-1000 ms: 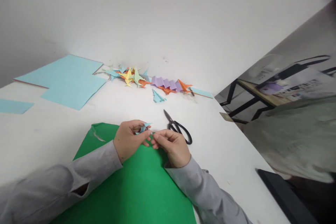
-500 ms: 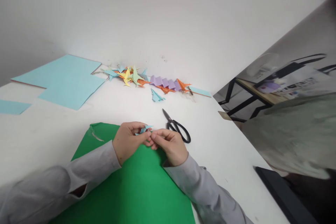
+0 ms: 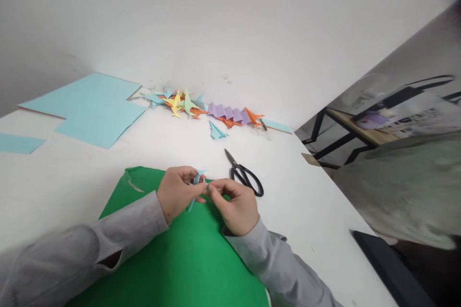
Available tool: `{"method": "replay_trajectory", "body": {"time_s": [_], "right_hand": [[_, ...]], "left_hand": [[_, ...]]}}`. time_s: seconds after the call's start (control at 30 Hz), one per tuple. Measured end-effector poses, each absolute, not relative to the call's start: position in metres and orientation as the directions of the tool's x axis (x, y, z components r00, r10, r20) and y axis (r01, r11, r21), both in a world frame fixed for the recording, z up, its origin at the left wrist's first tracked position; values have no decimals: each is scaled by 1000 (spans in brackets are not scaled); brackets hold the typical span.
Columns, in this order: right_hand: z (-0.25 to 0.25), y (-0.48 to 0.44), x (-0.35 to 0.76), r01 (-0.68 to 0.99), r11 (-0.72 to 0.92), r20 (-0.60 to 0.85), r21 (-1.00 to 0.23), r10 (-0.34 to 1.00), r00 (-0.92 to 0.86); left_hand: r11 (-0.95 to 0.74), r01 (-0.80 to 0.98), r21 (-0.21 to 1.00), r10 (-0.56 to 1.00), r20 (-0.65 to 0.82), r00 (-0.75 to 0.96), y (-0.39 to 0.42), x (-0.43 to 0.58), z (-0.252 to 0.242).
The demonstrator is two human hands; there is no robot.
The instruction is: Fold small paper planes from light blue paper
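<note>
Grip of the left hand [image 3: 180, 193] is closed on a folded light-blue paper figure [image 3: 196, 179], above the green sheet [image 3: 176, 259]. Right hand [image 3: 236, 205]: thumb and forefinger nearly together beside the figure; hold cannot be confirmed. Scissors [image 3: 235, 165] lie on the tabletop [image 3: 295, 192], just beyond the right grip.

blue folded paper [image 3: 196, 179] turned steeper, lower tip [image 3: 190, 206] now showing
</note>
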State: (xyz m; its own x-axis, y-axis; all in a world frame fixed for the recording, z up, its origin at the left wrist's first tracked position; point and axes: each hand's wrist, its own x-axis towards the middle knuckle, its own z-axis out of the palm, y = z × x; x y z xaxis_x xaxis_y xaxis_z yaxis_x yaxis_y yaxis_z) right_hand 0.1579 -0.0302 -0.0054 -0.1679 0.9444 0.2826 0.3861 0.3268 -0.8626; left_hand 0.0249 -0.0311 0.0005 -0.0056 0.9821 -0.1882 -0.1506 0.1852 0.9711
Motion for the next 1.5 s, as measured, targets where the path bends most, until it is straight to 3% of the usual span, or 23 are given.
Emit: {"method": "replay_trajectory", "body": {"time_s": [0.13, 0.3, 0.43, 0.57, 0.7, 0.9, 1.0, 1.5], "right_hand": [[-8, -32, 157, 592, 538, 498, -600, 830, -250], [-13, -30, 158, 705, 683, 674, -191, 613, -411], [-13, -29, 157, 735, 674, 709, 71, 484, -512], [-14, -30, 157, 733, 656, 695, 182, 442, -568], [-14, -33, 156, 725, 668, 721, 170, 417, -553], [-11, -36, 159, 691, 681, 704, -244, 614, -356], [-11, -35, 161, 671, 665, 687, -328, 655, -314], [-13, -36, 163, 621, 741, 697, -254, 586, -415]], "left_hand": [[178, -141, 974, 983, -183, -24, -32, 26, 2], [196, -197, 960, 978, -207, -32, -30, 26, 2], [212, -232, 949, 972, -229, -46, -29, 26, -1], [181, -243, 953, 979, -199, -50, -30, 26, -2], [159, -246, 956, 982, -179, -61, -31, 26, -1], [193, -251, 948, 974, -216, -68, -31, 25, 1], [210, -251, 945, 970, -234, -72, -31, 25, 2], [204, -238, 950, 971, -228, -77, -30, 25, 1]]}}
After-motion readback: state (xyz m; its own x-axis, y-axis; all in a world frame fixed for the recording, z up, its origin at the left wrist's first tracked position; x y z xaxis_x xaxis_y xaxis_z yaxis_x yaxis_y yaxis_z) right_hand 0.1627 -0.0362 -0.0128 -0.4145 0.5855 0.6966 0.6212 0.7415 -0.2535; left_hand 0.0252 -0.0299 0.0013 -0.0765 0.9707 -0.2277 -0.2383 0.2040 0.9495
